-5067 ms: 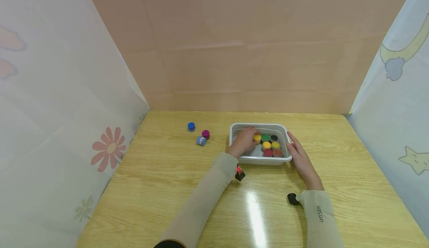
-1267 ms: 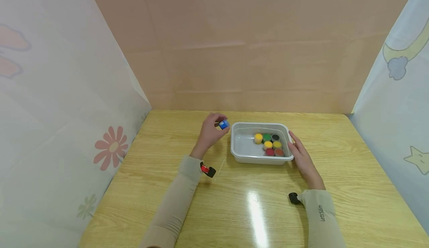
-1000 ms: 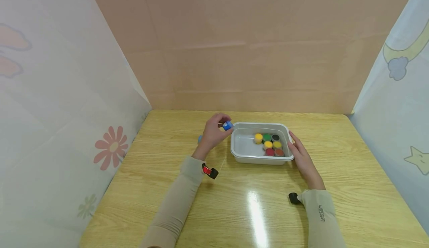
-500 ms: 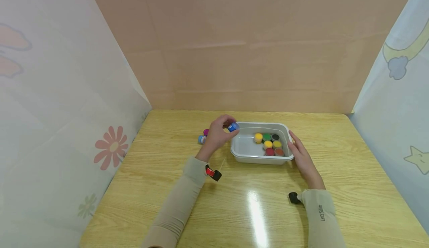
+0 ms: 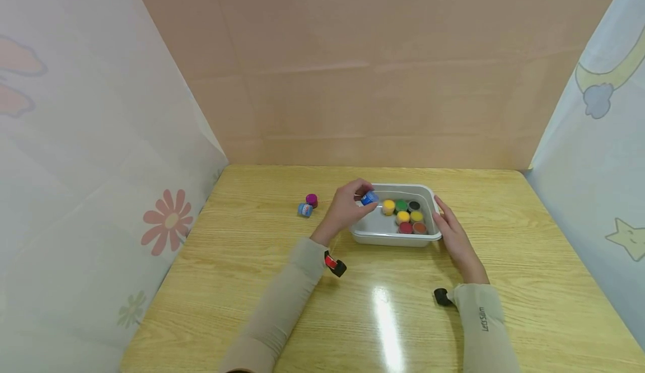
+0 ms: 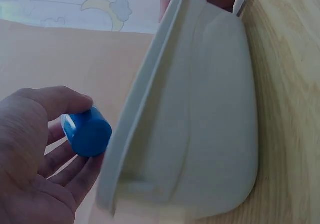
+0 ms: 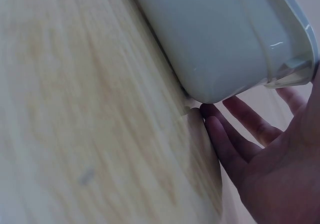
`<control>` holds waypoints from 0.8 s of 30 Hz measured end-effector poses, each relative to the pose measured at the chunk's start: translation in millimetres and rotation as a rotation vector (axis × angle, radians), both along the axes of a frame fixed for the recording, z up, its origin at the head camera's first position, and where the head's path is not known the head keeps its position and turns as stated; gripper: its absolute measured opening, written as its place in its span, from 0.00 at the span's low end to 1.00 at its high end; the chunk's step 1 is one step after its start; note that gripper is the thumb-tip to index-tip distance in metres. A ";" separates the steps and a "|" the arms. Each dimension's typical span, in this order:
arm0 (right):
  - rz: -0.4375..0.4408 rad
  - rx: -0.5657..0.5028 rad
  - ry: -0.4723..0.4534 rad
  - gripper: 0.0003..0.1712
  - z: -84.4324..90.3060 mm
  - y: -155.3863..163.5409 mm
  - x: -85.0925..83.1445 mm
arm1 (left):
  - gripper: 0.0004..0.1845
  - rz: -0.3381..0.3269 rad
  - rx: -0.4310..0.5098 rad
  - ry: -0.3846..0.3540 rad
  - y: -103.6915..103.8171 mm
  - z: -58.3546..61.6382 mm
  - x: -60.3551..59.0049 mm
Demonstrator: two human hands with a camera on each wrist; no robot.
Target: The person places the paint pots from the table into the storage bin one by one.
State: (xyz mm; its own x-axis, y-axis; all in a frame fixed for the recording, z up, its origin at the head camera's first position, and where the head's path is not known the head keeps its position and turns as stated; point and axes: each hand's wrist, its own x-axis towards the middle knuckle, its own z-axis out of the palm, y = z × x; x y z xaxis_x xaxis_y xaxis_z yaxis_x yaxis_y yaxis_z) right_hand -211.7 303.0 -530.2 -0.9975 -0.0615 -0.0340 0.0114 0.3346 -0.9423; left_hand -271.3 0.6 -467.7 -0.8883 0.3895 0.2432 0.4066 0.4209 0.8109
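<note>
Over left end of tray (image 5: 393,241): left hand (image 5: 347,210) pinches blue pot (image 5: 369,197) sideways, thumb and fingertips only. Right hand (image 5: 450,233) flat, fingers straight against tray's right wall. Risks: pot slips from light pinch, lands on side, rolls into upright pots (image 5: 407,218) at right end; or clips rim, drops onto desk (image 5: 252,283) toward two loose pots (image 5: 308,205) near left edge.

a makeshift recording booth: cartoon-printed curtains (image 5: 75,138) around a wooden table (image 5: 252,283).

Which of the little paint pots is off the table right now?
The dark blue pot, pinched in the left hand over the tray's left end. The others sit in the tray or on the table.
</note>
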 end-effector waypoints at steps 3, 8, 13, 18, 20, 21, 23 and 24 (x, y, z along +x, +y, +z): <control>0.000 0.002 0.005 0.39 -0.8 -0.3 -0.6 | 0.20 -0.028 -0.052 0.003 9.4 -4.2 -0.5; 0.007 -0.003 -0.005 0.38 -1.8 0.5 -1.2 | 0.20 -0.069 -0.135 0.020 22.2 -11.7 -4.0; 0.004 -0.004 -0.022 0.38 -2.8 2.2 -2.0 | 0.20 -0.093 -0.206 0.023 32.0 -13.2 -7.5; 0.002 -0.013 -0.028 0.38 -3.4 2.8 -2.3 | 0.17 -0.112 -0.316 0.032 40.6 -12.9 -8.6; 0.003 -0.014 -0.026 0.38 -3.1 2.8 -1.9 | 0.16 -0.111 -0.378 0.044 44.2 -13.6 -8.5; 0.004 -0.015 -0.025 0.38 -3.1 2.8 -1.7 | 0.15 -0.110 -0.402 0.047 46.0 -13.9 -8.3; 0.005 -0.019 -0.027 0.38 -2.9 2.8 -1.6 | 0.14 -0.106 -0.439 0.059 49.3 -14.6 -8.0; 0.006 -0.020 -0.028 0.38 -3.0 2.9 -1.6 | 0.14 -0.103 -0.455 0.069 50.8 -15.0 -8.1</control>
State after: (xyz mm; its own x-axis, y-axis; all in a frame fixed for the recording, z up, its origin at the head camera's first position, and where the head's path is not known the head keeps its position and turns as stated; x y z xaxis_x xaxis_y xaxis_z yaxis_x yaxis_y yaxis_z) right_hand -213.3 305.9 -533.1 -0.9958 -0.0683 -0.0604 0.0358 0.3161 -0.9480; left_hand -279.4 51.4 -482.8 -0.8271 0.5558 0.0841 0.5114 0.6820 0.5228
